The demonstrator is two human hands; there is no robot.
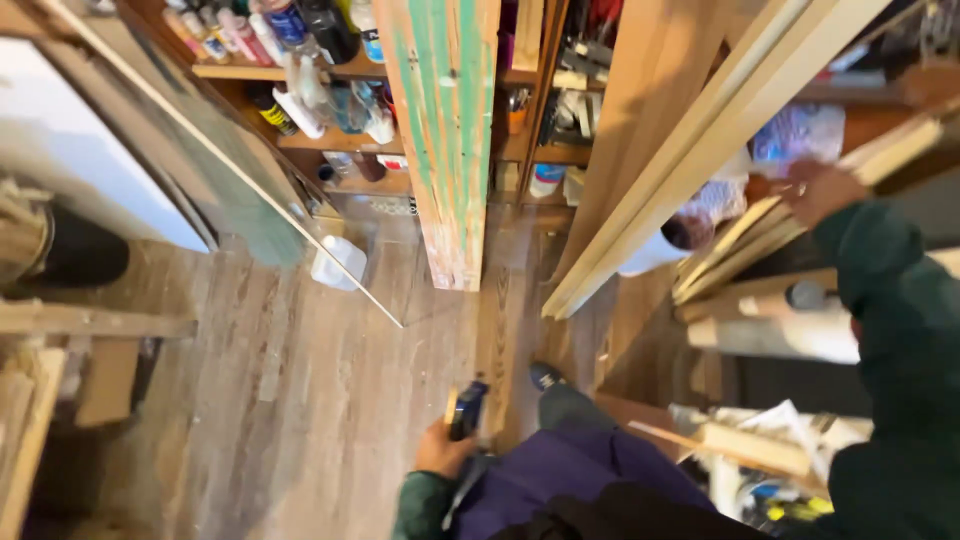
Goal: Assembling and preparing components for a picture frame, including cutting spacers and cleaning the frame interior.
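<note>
Wooden slats (760, 235) lean by the shelves — the right hand (815, 190) grips 1, fingers closed around it. Left hand (440, 450) clasps a small dark tool (466, 410) — low, over the plank floor (300, 400).

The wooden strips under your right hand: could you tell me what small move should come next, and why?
Probably slide one strip out toward you. The right hand already rests on the bundle of wooden strips leaning among the boards, while the left hand is busy holding a small dark tool.
</note>
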